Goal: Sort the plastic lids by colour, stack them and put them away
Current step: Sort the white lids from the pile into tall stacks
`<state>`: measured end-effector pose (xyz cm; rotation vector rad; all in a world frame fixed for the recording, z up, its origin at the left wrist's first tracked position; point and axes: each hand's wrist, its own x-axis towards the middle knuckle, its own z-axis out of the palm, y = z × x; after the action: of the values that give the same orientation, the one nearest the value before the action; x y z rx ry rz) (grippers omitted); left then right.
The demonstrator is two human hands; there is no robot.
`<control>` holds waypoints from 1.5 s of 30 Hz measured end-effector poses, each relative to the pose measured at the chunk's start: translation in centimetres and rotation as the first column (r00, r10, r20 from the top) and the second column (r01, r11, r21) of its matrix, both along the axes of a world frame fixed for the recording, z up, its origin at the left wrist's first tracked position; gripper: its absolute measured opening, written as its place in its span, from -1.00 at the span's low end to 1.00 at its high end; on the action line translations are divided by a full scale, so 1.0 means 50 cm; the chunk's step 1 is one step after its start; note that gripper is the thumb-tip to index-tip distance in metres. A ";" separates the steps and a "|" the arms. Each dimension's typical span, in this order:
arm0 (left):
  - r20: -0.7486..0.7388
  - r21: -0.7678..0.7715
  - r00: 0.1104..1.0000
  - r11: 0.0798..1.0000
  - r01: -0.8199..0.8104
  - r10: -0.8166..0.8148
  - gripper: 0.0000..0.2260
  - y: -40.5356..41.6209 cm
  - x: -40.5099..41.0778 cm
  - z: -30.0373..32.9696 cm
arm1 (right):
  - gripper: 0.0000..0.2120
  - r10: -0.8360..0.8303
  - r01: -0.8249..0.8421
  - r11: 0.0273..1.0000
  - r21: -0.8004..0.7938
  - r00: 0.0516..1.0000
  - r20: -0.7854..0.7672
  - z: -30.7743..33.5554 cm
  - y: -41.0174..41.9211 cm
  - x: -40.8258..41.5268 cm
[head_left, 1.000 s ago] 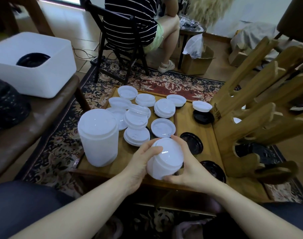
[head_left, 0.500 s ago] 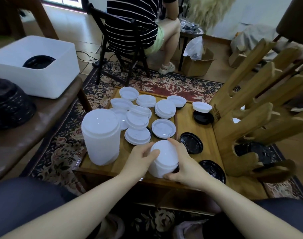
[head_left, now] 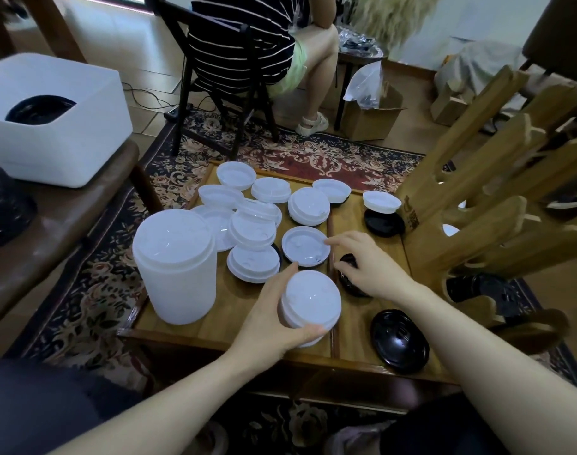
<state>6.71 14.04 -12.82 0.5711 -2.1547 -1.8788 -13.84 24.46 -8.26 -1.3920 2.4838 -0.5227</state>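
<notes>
Left hand [head_left: 267,326] holds the short stack of white lids [head_left: 310,302] at the near edge of the wooden table [head_left: 195,326], its grip wrapped round the stack's side with the thumb along the near rim. Right hand [head_left: 372,267] is off the stack, fingers loosely spread in a wide grip, index fingertip at the rim of a single white lid [head_left: 305,246] and palm over a black lid [head_left: 347,280]. A tall white stack [head_left: 177,270] stands left; another black lid [head_left: 399,339] lies right.

White lids [head_left: 305,246] and black lids [head_left: 399,340] scattered, unsorted.
</notes>
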 end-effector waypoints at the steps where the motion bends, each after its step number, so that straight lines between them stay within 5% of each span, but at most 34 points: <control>1: 0.002 0.007 1.000 1.000 -0.017 0.017 -0.23 0.001 0.000 -0.004 | -0.60 0.045 -0.044 0.999 0.012 0.997 -0.064 -0.014 -0.012 -0.003; 5: 0.002 0.000 1.000 1.000 -0.017 0.017 -0.31 -0.004 -0.001 -0.014 | -0.83 0.167 -0.158 0.986 0.054 0.944 -0.283 -0.054 -0.046 -0.005; 8: 0.011 -0.020 1.000 1.000 -0.008 0.008 -0.32 -0.008 -0.003 -0.017 | -0.94 0.154 -0.177 0.983 -0.052 0.942 -0.299 -0.054 -0.045 0.002; 10: 0.020 -0.030 1.000 1.000 -0.003 0.004 -0.29 -0.010 -0.005 -0.022 | -0.94 0.046 -0.085 0.975 -0.207 0.982 -0.185 -0.038 -0.037 0.007; 12: 0.027 -0.034 1.000 0.999 0.004 -0.003 -0.28 -0.010 -0.006 -0.024 | -0.94 -0.149 0.188 0.925 -0.329 0.979 0.140 0.000 -0.028 0.020; 14: 0.028 -0.044 1.000 0.999 0.007 -0.006 -0.29 -0.009 -0.007 -0.022 | -0.93 -0.237 0.458 0.822 -0.337 0.815 0.529 0.046 -0.013 0.038; 16: 0.027 -0.058 1.000 0.998 0.005 -0.004 -0.32 -0.007 -0.009 -0.018 | -0.94 -0.184 0.642 0.720 -0.262 0.542 0.820 0.079 0.009 0.056; 19: 0.037 -0.079 0.999 0.997 0.015 -0.012 -0.31 -0.006 -0.015 -0.011 | -0.88 -0.024 0.741 0.665 -0.089 0.141 0.990 0.100 0.046 0.084; 21: 0.048 -0.077 0.998 0.996 0.043 -0.039 -0.22 -0.008 -0.019 -0.006 | -0.83 0.022 0.734 0.678 -0.038 0.031 0.999 0.092 0.063 0.105; 23: 0.064 -0.068 0.995 0.995 0.075 -0.070 -0.07 -0.009 -0.022 0.007 | -0.87 0.009 0.734 0.677 -0.056 0.067 0.998 0.082 0.069 0.123; 26: 0.080 -0.106 0.996 0.994 0.038 -0.030 0.00 -0.011 -0.023 0.037 | -0.96 -0.040 0.740 0.624 -0.252 0.352 0.935 0.076 0.064 0.135; 29: 0.059 -0.255 0.998 0.967 -0.010 0.025 -0.11 -0.022 -0.032 0.065 | -0.94 -0.267 0.471 0.741 -0.478 0.861 0.434 0.066 0.056 0.122; 31: 0.108 -0.363 0.994 0.930 0.061 -0.023 -0.13 -0.028 -0.041 0.073 | -0.90 -0.292 0.302 0.857 -0.417 0.952 0.090 0.050 0.042 0.107; 37: 0.241 -0.324 0.957 0.916 0.236 -0.161 -0.10 -0.022 -0.050 0.068 | -0.84 -0.386 0.387 0.918 -0.092 0.922 0.027 0.005 -0.002 0.052; 42: 0.269 -0.255 0.939 0.924 0.284 -0.214 0.01 -0.037 -0.046 0.061 | -0.89 -0.443 0.540 0.817 -0.202 0.812 0.381 0.027 -0.013 0.045; 45: 0.215 -0.246 0.958 0.938 0.243 -0.192 -0.05 -0.033 -0.042 0.062 | -0.94 -0.389 0.723 0.658 -0.209 0.564 0.728 0.070 0.005 0.060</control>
<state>4.59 12.41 -9.72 0.4852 -2.6416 -1.6421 -10.86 24.70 -4.78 -0.2692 2.2058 -1.5726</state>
